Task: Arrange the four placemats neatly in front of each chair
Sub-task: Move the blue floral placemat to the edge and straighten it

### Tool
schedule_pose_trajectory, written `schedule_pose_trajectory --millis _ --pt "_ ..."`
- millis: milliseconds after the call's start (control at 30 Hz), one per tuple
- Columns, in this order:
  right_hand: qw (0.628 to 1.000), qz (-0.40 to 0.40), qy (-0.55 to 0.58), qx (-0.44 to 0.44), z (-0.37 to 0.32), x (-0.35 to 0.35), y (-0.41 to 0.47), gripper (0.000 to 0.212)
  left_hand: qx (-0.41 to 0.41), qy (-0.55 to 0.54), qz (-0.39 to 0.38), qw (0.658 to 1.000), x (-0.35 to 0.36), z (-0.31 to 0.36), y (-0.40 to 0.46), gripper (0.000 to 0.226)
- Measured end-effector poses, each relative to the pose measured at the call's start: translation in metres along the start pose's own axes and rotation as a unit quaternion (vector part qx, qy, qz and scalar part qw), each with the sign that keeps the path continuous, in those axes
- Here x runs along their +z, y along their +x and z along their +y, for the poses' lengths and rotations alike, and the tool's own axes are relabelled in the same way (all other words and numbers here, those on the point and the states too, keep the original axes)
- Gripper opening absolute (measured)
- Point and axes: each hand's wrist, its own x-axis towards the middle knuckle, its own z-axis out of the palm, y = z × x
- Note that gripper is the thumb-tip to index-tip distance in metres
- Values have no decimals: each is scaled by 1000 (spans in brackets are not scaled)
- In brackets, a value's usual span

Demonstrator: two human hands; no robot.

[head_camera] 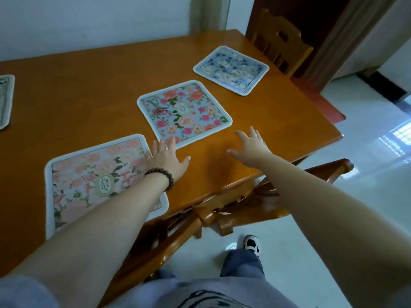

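Observation:
Three floral placemats lie in a row along the wooden table [89, 90]: a pale pink one [93, 181] nearest me, a blue one with red and orange roses [184, 113] in the middle, and a blue-and-cream one [231, 70] at the far end. A fourth placemat [5, 101] shows only partly at the left edge. My left hand [168, 161], with a bead bracelet on the wrist, lies flat between the pink mat and the rose mat, fingertips touching the rose mat's near corner. My right hand [251, 145] hovers open over bare wood just right of the rose mat.
A wooden chair [280, 43] stands at the table's far end. Another chair [266, 196] is tucked under the near edge below my arms. White tiled floor [367, 185] stretches to the right, and my shoe [252, 244] is on it.

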Motion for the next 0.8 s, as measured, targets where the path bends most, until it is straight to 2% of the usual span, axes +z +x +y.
schedule_pose_trajectory --millis 200,333,533,800 --pt "996 -58 -27 -65 79 -30 72 75 -102 -14 28 994 19 73 20 80" --pt "988 -92 -44 -117 108 -45 99 74 -161 -43 43 985 18 110 14 78" --pt "974 -118 -54 -185 122 -51 125 73 -218 -50 61 973 14 131 3 79" --pt "965 -144 -55 -211 106 -38 139 71 -238 -53 46 969 18 128 10 79"
